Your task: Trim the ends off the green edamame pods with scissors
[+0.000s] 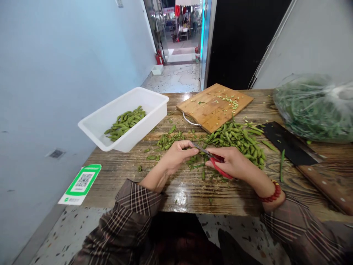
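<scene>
My right hand point(230, 162) is closed around the red handles of a pair of scissors point(217, 167), whose metal blades point left. My left hand point(178, 156) is in a pinch at the blade tips; whatever lies between its fingers is hidden. A heap of green edamame pods point(237, 141) lies just beyond my right hand. Trimmed bits and small pods point(171, 140) are scattered beyond my left hand and beneath the scissors. Whole pods point(127, 121) sit inside a white plastic tub point(154, 125) at the left.
Behind the heap, a wooden cutting board point(204, 106) carries pale chopped bits. A cleaver point(292, 143) lies on the right of the wooden table point(171, 200), near a clear bag of greens point(311, 110). A QR code card point(82, 182) is at the left edge.
</scene>
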Demonstrator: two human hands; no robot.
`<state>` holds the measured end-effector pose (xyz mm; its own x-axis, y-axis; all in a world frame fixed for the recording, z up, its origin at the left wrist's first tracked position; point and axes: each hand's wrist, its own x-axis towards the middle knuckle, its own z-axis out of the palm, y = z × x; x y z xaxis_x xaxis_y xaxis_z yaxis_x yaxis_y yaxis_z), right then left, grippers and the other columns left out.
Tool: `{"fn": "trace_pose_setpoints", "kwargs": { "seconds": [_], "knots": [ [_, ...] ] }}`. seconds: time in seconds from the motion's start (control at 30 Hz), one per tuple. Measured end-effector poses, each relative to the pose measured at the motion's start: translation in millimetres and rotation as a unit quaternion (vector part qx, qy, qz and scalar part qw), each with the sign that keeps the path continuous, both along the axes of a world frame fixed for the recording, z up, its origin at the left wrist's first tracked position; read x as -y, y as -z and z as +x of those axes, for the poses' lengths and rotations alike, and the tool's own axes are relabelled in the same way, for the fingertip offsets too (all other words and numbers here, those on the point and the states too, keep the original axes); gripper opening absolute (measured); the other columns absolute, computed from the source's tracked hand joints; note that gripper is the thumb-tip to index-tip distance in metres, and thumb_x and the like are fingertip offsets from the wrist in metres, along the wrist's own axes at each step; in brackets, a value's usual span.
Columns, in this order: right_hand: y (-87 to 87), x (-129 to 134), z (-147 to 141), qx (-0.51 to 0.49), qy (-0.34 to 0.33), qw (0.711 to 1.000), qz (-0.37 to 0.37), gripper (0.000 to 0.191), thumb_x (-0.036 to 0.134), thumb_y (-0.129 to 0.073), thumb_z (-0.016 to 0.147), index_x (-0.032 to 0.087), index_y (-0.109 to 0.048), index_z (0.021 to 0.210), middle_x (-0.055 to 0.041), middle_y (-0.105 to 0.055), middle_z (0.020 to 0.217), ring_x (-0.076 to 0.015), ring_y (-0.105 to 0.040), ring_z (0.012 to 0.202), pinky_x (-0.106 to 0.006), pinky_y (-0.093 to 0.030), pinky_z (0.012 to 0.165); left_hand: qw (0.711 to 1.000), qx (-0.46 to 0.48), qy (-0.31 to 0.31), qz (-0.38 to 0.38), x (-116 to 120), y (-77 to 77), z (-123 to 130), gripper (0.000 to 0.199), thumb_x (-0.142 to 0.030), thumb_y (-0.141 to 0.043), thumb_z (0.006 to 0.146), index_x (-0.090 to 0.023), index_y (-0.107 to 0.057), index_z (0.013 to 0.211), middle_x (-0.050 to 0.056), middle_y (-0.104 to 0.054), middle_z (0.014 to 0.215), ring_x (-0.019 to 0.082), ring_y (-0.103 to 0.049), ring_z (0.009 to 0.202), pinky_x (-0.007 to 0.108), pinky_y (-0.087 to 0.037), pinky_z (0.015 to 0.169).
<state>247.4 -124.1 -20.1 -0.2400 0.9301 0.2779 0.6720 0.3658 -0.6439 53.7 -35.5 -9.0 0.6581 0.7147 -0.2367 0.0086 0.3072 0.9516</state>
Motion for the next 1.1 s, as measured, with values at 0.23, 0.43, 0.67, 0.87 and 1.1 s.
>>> {"fn": "trace_pose_setpoints", "kwargs": {
  "seconds": [0.23, 0.43, 0.67, 0.87, 1.1],
  "knots": [
    [6.0, -3, 2, -0.031, 0.102, 0.993, 0.049, 0.041, 0.042, -0.063, 0.083, 0.017, -0.062, 0.115, -0.0032, -0.063, 0.077, -0.0148, -0.055, 0.062, -0.027, -0.048, 0.059, 0.993, 0.087, -0.058, -0.052, -3, 1.4, 0, 0.029, -0.029, -0.076, 0.069, -0.014, -0.057, 0.085, 0.0, -0.063, 0.07, 0.002, -0.041, 0.043, 0.015, -0.018, 0.039],
    [9.5, -2, 0, 0.001, 0.06, 0.995, 0.073, 0.045, 0.041, -0.067, 0.081, 0.02, -0.057, 0.12, -0.0039, -0.06, 0.08, -0.0158, -0.055, 0.065, -0.029, -0.05, 0.062, 0.99, 0.116, -0.048, -0.065, 1, 2.6, 3, 0.029, -0.026, -0.074, 0.071, -0.014, -0.053, 0.088, 0.002, -0.067, 0.076, 0.002, -0.043, 0.043, 0.014, -0.019, 0.038],
    [10.6, -2, 0, 0.028, 0.062, 0.995, 0.077, 0.053, 0.047, -0.067, 0.08, 0.019, -0.055, 0.124, -0.0063, -0.061, 0.088, -0.0185, -0.059, 0.075, -0.033, -0.051, 0.069, 0.991, 0.114, -0.057, -0.049, 6, 3.2, 8, 0.031, -0.029, -0.074, 0.071, -0.015, -0.052, 0.089, 0.001, -0.066, 0.07, 0.003, -0.044, 0.042, 0.015, -0.021, 0.038],
    [13.0, -1, -1, 0.016, 0.063, 0.995, 0.081, 0.042, 0.042, -0.062, 0.084, 0.019, -0.059, 0.119, -0.0081, -0.067, 0.093, -0.0184, -0.062, 0.075, -0.031, -0.052, 0.071, 0.996, 0.087, -0.022, -0.003, 12, 0.9, 13, 0.033, -0.033, -0.074, 0.072, -0.014, -0.051, 0.085, 0.001, -0.066, 0.068, 0.003, -0.045, 0.042, 0.017, -0.029, 0.042],
    [5.8, -1, 5, 0.015, 0.041, 0.997, 0.065, 0.034, 0.041, -0.061, 0.086, 0.022, -0.064, 0.113, -0.0061, -0.07, 0.093, -0.0179, -0.065, 0.077, -0.028, -0.05, 0.07, 0.996, 0.082, -0.028, -0.01, 4, 1.4, 9, 0.024, -0.028, -0.07, 0.073, -0.016, -0.053, 0.084, -0.002, -0.061, 0.062, 0.004, -0.043, 0.042, 0.016, -0.026, 0.041]
  ]
}}
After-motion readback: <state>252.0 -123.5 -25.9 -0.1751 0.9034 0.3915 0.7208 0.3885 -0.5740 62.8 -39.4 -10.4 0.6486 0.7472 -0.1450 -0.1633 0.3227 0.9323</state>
